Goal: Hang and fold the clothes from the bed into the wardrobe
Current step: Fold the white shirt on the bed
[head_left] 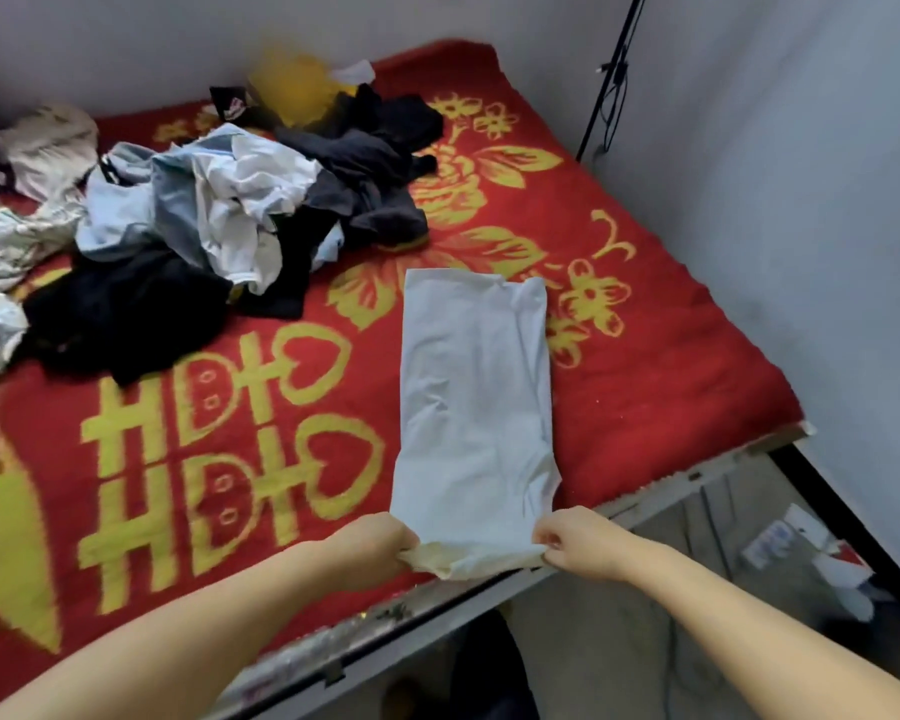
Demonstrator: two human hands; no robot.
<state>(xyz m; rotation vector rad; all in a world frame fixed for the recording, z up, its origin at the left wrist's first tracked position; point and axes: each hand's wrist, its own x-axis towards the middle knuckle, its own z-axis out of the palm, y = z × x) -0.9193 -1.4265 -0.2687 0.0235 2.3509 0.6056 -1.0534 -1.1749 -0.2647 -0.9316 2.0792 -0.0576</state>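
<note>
Red bed blanket (645,314), pale folded garment (474,397) lying flat — left hand (370,550), right hand (575,545) pinching its near corners

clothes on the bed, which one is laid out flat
The pale blue garment, spread in a long strip and held by both hands at its near end; the rest lie crumpled in the pile.

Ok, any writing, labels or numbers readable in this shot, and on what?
Red blanket: a large yellow "囍" motif, seen sideways.
Black garment near the wall: a small light patch, too blurred to read.
Packets on the floor: print too small to read.
Nothing else legible.
</note>
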